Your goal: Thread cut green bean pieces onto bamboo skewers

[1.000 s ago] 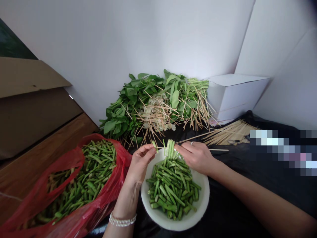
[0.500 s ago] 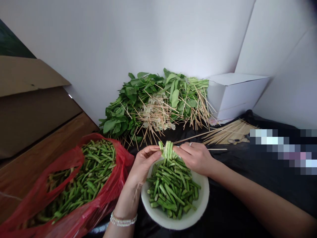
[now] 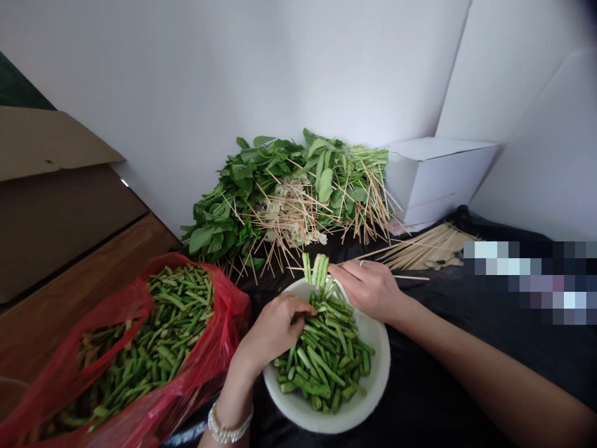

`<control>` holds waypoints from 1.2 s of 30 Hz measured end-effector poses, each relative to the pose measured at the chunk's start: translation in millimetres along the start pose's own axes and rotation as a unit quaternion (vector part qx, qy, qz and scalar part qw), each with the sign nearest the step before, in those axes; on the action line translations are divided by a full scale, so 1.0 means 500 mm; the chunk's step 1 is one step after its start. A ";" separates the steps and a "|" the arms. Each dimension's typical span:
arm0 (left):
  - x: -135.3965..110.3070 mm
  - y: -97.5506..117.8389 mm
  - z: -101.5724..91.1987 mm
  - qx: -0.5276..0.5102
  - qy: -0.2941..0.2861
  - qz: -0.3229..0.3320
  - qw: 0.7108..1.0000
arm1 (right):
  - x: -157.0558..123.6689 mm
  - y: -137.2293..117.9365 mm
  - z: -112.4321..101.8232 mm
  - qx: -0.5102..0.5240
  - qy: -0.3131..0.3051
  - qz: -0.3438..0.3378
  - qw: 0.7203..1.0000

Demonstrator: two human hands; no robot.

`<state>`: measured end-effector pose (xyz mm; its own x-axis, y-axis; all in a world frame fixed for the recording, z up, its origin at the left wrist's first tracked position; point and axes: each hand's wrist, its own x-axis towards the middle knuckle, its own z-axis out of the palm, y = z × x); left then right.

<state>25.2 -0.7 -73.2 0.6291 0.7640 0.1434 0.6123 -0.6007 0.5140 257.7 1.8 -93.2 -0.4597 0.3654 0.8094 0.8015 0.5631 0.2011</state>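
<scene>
A white bowl (image 3: 298,406) holds several cut green bean pieces (image 3: 326,358). My right hand (image 3: 370,289) is closed on a thin bamboo skewer (image 3: 410,277) with a few bean pieces (image 3: 315,269) threaded on it, held above the bowl's far rim. My left hand (image 3: 275,326) is down in the bowl, fingers curled onto the bean pieces at its left side.
A red plastic bag (image 3: 224,311) full of cut beans (image 3: 153,339) lies at the left. Skewered leafy greens (image 3: 284,193) are piled against the wall. Loose skewers (image 3: 426,246) and a white box (image 3: 436,177) are at the back right, a cardboard box (image 3: 51,193) at the left.
My left hand let go of the skewer end and dropped into the bowl onto the beans. My right hand still holds the skewer, with one more piece on it.
</scene>
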 end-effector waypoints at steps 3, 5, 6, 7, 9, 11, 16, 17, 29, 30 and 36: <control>-0.005 -0.003 -0.004 -0.009 0.019 0.031 0.999 | -0.002 0.002 0.002 0.001 -0.008 0.000 1.000; -0.008 -0.004 -0.008 -0.031 0.026 0.042 0.998 | -0.003 0.002 0.001 0.001 -0.012 0.000 1.000; -0.009 -0.004 -0.010 -0.037 0.021 0.039 0.998 | -0.003 0.002 0.001 0.001 -0.016 0.001 1.000; -0.009 -0.003 -0.012 -0.038 0.010 0.031 0.999 | -0.003 0.002 0.001 0.000 -0.019 0.003 1.000; -0.009 -0.002 -0.013 -0.035 -0.007 0.016 0.999 | -0.002 0.002 0.001 -0.001 -0.023 0.005 1.000; -0.007 -0.002 -0.011 -0.055 0.004 0.009 0.998 | -0.002 0.002 0.001 0.001 -0.024 0.005 1.000; 0.004 -0.004 -0.001 -0.205 0.092 -0.055 0.973 | 0.003 0.004 -0.002 0.017 0.000 0.032 0.999; 0.006 -0.006 0.001 -0.242 0.108 -0.080 0.961 | 0.003 0.005 -0.003 0.020 0.009 0.040 0.999; 0.018 -0.033 -0.004 -0.600 0.219 -0.179 0.748 | 0.000 0.000 0.000 0.026 0.007 0.047 0.999; 0.017 -0.033 -0.006 -0.615 0.217 -0.180 0.736 | -0.001 0.000 0.001 0.027 0.007 0.044 0.999; 0.018 -0.035 -0.008 -0.646 0.218 -0.165 0.712 | -0.003 -0.004 0.005 0.029 -0.012 0.007 0.999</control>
<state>18.4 17.8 -77.7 0.1709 0.9833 -0.0618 -0.4379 0.1320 0.8893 255.9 2.0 -96.1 -0.4592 0.3911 0.7976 0.7841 0.6005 0.1570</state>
